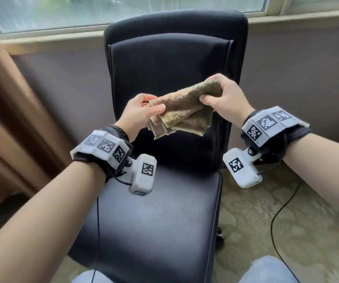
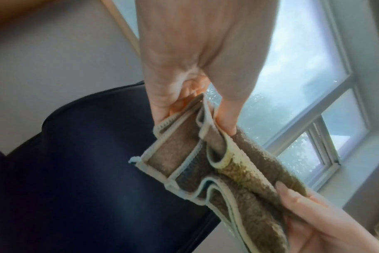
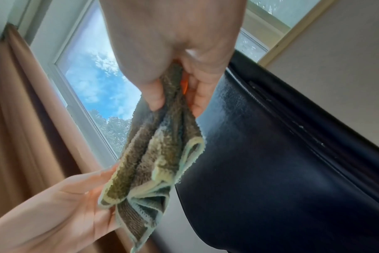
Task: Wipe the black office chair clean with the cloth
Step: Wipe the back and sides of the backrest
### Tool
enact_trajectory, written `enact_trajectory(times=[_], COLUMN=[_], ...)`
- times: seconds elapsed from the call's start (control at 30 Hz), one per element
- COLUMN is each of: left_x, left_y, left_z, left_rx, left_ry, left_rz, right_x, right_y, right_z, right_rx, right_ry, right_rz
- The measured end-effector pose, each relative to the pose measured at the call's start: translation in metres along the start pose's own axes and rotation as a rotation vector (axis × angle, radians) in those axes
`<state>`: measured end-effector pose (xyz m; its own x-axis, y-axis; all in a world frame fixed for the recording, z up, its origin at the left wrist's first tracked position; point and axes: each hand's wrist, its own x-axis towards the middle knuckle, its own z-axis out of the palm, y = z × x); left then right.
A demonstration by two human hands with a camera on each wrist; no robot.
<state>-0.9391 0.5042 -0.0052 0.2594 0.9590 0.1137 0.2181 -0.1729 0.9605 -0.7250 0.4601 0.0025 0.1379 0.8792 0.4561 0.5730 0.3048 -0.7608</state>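
A black office chair stands in front of me, backrest towards the window, its glossy seat below my arms. I hold a folded olive-brown cloth with pale stitched edges in the air in front of the backrest. My left hand pinches its left end between thumb and fingers. My right hand grips the right end, fingers curled round it. In the left wrist view the cloth hangs in layers from the left hand. The right wrist view shows the right hand bunching the cloth beside the backrest.
A window with a pale sill runs behind the chair. A brown curtain hangs at the left. Patterned carpet lies to the right, with a black cable across it. My knees in light jeans show at the bottom.
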Motion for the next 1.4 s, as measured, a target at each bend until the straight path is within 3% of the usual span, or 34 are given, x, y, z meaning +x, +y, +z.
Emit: enact_trajectory(times=[0.2, 0.4, 0.53, 0.63, 0.7, 0.8, 1.0, 1.07, 1.2, 1.37, 1.4], left_x=[0.037, 0.045, 0.052, 0.051, 0.048, 0.040, 0.022, 0.016, -0.001, -0.026, -0.032], left_y=[0.021, 0.063, 0.105, 0.138, 0.159, 0.181, 0.199, 0.201, 0.209, 0.205, 0.202], left_z=[0.011, 0.007, 0.007, 0.018, 0.030, 0.050, 0.089, 0.099, 0.113, 0.122, 0.125], left_rx=[-0.073, 0.000, -0.056, -0.246, -0.265, -0.291, -0.310, -0.332, -0.435, -0.704, -0.751], left_ry=[-0.011, -0.084, 0.000, 0.021, 0.072, 0.108, 0.244, 0.268, 0.294, 0.266, 0.254], left_rz=[-0.135, -0.193, -0.250, -0.354, -0.402, -0.438, -0.434, -0.408, -0.414, -0.532, -0.547], right_x=[0.043, 0.074, 0.091, 0.104, 0.109, 0.112, 0.117, 0.116, 0.106, 0.082, 0.076], right_y=[0.015, -0.013, -0.035, -0.046, -0.054, -0.064, -0.071, -0.072, -0.073, -0.096, -0.101], right_z=[-0.008, -0.050, -0.072, -0.091, -0.110, -0.142, -0.185, -0.194, -0.204, -0.214, -0.218], right_rx=[0.051, 0.029, 0.076, 0.118, 0.133, 0.019, -0.051, 0.034, 0.320, 0.549, 0.595], right_ry=[-0.037, -0.291, -0.303, -0.312, -0.413, -0.571, -0.510, -0.550, -0.486, -0.306, -0.325], right_rz=[0.105, 0.198, 0.293, 0.497, 0.619, 0.627, 0.560, 0.607, 0.741, 0.761, 0.717])
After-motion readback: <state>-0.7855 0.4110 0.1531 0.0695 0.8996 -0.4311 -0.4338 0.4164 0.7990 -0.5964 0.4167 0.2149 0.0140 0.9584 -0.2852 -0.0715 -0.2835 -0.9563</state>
